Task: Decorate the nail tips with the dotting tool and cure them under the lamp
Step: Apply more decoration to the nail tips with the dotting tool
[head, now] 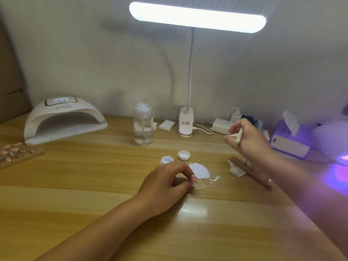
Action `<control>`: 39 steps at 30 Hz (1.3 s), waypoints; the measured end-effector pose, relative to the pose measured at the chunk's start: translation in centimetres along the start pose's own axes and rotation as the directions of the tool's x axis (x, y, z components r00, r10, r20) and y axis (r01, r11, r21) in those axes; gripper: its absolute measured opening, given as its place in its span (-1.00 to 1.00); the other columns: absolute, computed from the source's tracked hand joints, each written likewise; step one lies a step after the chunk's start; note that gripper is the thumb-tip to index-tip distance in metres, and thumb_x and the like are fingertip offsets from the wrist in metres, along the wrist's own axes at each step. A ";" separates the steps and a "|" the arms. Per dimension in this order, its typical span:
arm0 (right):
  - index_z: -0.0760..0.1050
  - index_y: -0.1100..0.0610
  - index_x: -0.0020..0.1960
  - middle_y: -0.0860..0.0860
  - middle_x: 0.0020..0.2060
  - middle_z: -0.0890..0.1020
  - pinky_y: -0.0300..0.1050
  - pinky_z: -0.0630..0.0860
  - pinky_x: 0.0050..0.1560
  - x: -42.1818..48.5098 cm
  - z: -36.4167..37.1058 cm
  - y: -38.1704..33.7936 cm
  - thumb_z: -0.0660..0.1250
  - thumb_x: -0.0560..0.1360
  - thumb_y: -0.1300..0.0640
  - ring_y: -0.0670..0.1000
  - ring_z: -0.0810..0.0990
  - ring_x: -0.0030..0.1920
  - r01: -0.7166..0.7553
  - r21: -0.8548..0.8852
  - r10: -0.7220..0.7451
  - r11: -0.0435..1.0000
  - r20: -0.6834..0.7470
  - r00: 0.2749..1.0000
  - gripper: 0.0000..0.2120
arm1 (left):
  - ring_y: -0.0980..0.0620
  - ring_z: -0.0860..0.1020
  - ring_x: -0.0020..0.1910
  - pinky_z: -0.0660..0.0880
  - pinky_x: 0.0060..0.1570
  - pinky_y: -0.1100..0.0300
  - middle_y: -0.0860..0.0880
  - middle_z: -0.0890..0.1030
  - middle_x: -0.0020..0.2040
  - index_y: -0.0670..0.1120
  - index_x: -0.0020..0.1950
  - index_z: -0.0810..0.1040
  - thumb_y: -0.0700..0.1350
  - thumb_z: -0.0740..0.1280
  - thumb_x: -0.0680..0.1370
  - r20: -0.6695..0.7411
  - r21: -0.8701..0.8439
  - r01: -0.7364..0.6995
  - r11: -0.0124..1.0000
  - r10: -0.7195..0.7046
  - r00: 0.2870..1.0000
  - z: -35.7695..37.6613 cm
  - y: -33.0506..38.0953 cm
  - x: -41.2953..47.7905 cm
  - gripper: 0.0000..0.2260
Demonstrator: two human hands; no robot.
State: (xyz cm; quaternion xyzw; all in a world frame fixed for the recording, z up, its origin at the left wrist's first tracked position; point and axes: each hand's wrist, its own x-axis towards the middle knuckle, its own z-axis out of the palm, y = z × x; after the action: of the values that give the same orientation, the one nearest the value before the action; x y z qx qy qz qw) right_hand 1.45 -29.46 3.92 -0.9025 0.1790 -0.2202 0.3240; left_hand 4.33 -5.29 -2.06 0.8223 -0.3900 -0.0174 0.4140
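The pink nail tip (pixel 194 179), already carrying white dots, is pinched between thumb and forefinger of the left hand (pixel 169 178), low over the table (pixel 94 185) and just beside a smear of white gel (pixel 199 170). The right hand (pixel 248 140) is raised well behind it, fingers curled round the dotting tool (pixel 239 136). The tool's end meets something small and white at the fingertips, perhaps a wipe; I cannot tell. Dotting on this tip looks close to finished. The next move would be to carry it, wet face up and untouched, into the curing lamp (pixel 64 119) at far left. The small jar (pixel 166 160) stands open with pale gel inside, its lid (pixel 184 155) upturned beside it. The pump bottle (pixel 143 127) holds clear liquid in its lower part.
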 end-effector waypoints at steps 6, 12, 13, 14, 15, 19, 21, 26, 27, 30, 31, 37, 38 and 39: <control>0.46 0.02 0.21 -0.02 0.02 0.66 0.09 0.46 0.19 2.3 0.2 -1.6 0.18 0.55 -0.34 0.10 0.59 0.14 0.032 -0.053 -0.040 0.998 -0.146 0.989 -0.52 | 0.22 0.47 -0.39 0.30 -0.25 0.42 0.40 0.52 -0.11 0.14 -0.15 0.57 -0.14 0.40 0.52 -0.046 -0.019 0.011 1.000 -0.012 0.999 0.0 -0.2 0.2 -0.83; 0.42 0.04 0.00 -0.01 -0.31 0.63 -0.21 0.43 -0.47 -4.8 2.8 -2.2 0.23 0.63 -0.05 -0.15 0.52 -0.41 0.020 0.485 0.000 0.874 -0.041 0.999 -0.83 | 0.20 0.48 -0.40 0.30 -0.26 0.42 0.39 0.55 -0.12 0.11 -0.14 0.60 -0.18 0.39 0.51 -0.067 -0.007 0.011 1.000 -0.011 0.998 0.1 -0.3 0.2 -0.84; 0.46 0.06 -0.03 -0.01 -0.33 0.66 -0.26 0.40 -0.49 -6.0 3.4 -1.9 0.27 0.62 -0.03 -0.14 0.52 -0.44 -0.009 0.481 0.001 0.877 0.017 1.000 -0.84 | 0.21 0.48 -0.39 0.30 -0.26 0.42 0.39 0.55 -0.12 0.11 -0.14 0.60 -0.18 0.39 0.51 -0.069 -0.002 0.016 1.000 -0.016 0.997 0.1 -0.3 0.2 -0.84; 0.47 0.07 -0.06 0.00 -0.34 0.68 -0.28 0.38 -0.49 -7.0 3.9 -1.6 0.30 0.60 0.00 -0.12 0.51 -0.46 -0.033 0.478 0.010 0.878 0.049 0.999 -0.85 | 0.22 0.49 -0.38 0.30 -0.26 0.42 0.40 0.55 -0.13 0.12 -0.14 0.60 -0.17 0.39 0.51 -0.068 0.004 0.020 1.000 -0.020 0.997 0.1 -0.3 0.2 -0.84; 0.46 0.08 -0.07 0.00 -0.35 0.69 -0.26 0.37 -0.48 -7.6 4.3 -1.3 0.33 0.58 0.03 -0.10 0.51 -0.49 -0.057 0.475 0.033 0.878 0.059 0.998 -0.86 | 0.23 0.49 -0.37 0.29 -0.27 0.43 0.41 0.54 -0.14 0.12 -0.14 0.60 -0.17 0.39 0.51 -0.066 0.012 0.025 1.000 -0.024 0.998 0.1 -0.3 0.2 -0.84; 0.41 0.15 -0.20 0.05 -0.41 0.68 -0.14 0.38 -0.44 -8.3 4.5 -0.7 0.38 0.45 0.13 -0.05 0.49 -0.51 -0.146 0.431 0.129 0.890 0.068 0.989 -0.84 | 0.25 0.48 -0.36 0.27 -0.29 0.41 0.33 0.58 -0.12 0.12 -0.13 0.60 -0.14 0.40 0.51 -0.063 0.040 0.039 0.998 -0.036 0.997 0.1 -0.2 0.2 -0.87; 0.42 0.15 -0.27 0.05 -0.46 0.66 -0.16 0.41 -0.49 -8.3 4.5 -0.6 0.36 0.40 0.18 -0.07 0.49 -0.51 -0.162 0.406 0.150 0.899 0.062 0.987 -0.86 | 0.24 0.48 -0.35 0.25 -0.28 0.39 0.31 0.58 -0.12 0.11 -0.12 0.60 -0.13 0.40 0.51 -0.060 0.045 0.043 0.998 -0.041 0.997 0.1 -0.3 0.2 -0.88; 0.44 0.14 -0.26 0.00 -0.46 0.66 -0.22 0.45 -0.38 -8.3 4.5 -0.8 0.38 0.39 0.16 -0.15 0.55 -0.47 -0.148 0.306 0.135 0.940 0.066 0.989 -0.87 | 0.24 0.48 -0.36 0.26 -0.27 0.39 0.35 0.57 -0.12 0.13 -0.13 0.60 -0.12 0.40 0.51 -0.054 0.043 0.044 0.998 -0.041 0.998 0.1 -0.2 0.2 -0.88; 0.44 0.15 -0.25 0.00 -0.46 0.66 -0.18 0.44 -0.35 -8.3 4.5 -0.8 0.38 0.39 0.17 -0.16 0.55 -0.47 -0.142 0.306 0.131 0.942 0.058 0.990 -0.87 | 0.24 0.48 -0.36 0.26 -0.27 0.40 0.35 0.57 -0.13 0.13 -0.13 0.60 -0.12 0.40 0.51 -0.054 0.047 0.043 0.998 -0.040 0.998 0.1 -0.2 0.2 -0.87; 0.44 0.15 -0.24 -0.02 -0.44 0.66 -0.15 0.42 -0.33 -8.3 4.6 -0.7 0.38 0.42 0.17 -0.18 0.54 -0.47 -0.115 0.288 0.109 0.951 0.037 0.993 -0.87 | 0.26 0.50 -0.36 0.27 -0.29 0.42 0.34 0.57 -0.16 0.12 -0.14 0.60 -0.14 0.41 0.51 -0.055 0.038 0.043 0.998 -0.041 0.998 0.0 -0.2 0.3 -0.86; 0.44 0.14 -0.23 -0.01 -0.43 0.67 -0.15 0.43 -0.35 -8.4 4.6 -0.7 0.38 0.43 0.17 -0.16 0.54 -0.47 -0.097 0.301 0.096 0.949 0.018 0.995 -0.86 | 0.27 0.50 -0.37 0.27 -0.29 0.43 0.33 0.57 -0.17 0.13 -0.15 0.60 -0.14 0.41 0.50 -0.057 0.032 0.044 0.999 -0.042 0.998 0.0 -0.2 0.2 -0.85; 0.48 0.16 -0.07 0.10 -0.31 0.70 -0.22 0.44 -0.54 -9.2 3.7 -1.7 0.37 0.54 -0.02 -0.04 0.59 -0.44 0.003 0.666 0.054 0.746 -0.065 0.996 -0.76 | 0.26 0.50 -0.38 0.27 -0.29 0.41 0.34 0.57 -0.21 0.14 -0.16 0.61 -0.13 0.44 0.49 -0.059 0.027 0.046 0.999 -0.045 0.997 0.0 -0.3 0.2 -0.85; 0.48 0.18 -0.08 0.11 -0.32 0.70 -0.24 0.41 -0.56 -9.3 3.8 -1.9 0.40 0.52 -0.03 -0.04 0.56 -0.47 -0.038 0.688 0.064 0.724 -0.012 0.998 -0.74 | 0.26 0.50 -0.37 0.27 -0.29 0.40 0.34 0.57 -0.20 0.13 -0.16 0.61 -0.13 0.44 0.49 -0.061 0.027 0.045 0.999 -0.043 0.997 0.0 -0.3 0.3 -0.86; 0.47 0.18 -0.09 0.11 -0.34 0.69 -0.25 0.37 -0.58 -9.4 4.0 -2.0 0.42 0.51 -0.02 -0.05 0.52 -0.50 -0.088 0.696 0.077 0.712 0.047 0.996 -0.73 | 0.25 0.50 -0.37 0.28 -0.29 0.40 0.33 0.57 -0.20 0.14 -0.17 0.61 -0.13 0.44 0.49 -0.062 0.028 0.042 0.999 -0.040 0.997 0.0 -0.3 0.3 -0.85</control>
State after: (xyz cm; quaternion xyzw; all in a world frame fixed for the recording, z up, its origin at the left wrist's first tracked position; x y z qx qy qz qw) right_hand -4.05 -21.63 -0.18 -0.7066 0.1205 -0.2504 0.6508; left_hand 4.75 -5.33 -2.17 0.8362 -0.3603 0.0051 0.4134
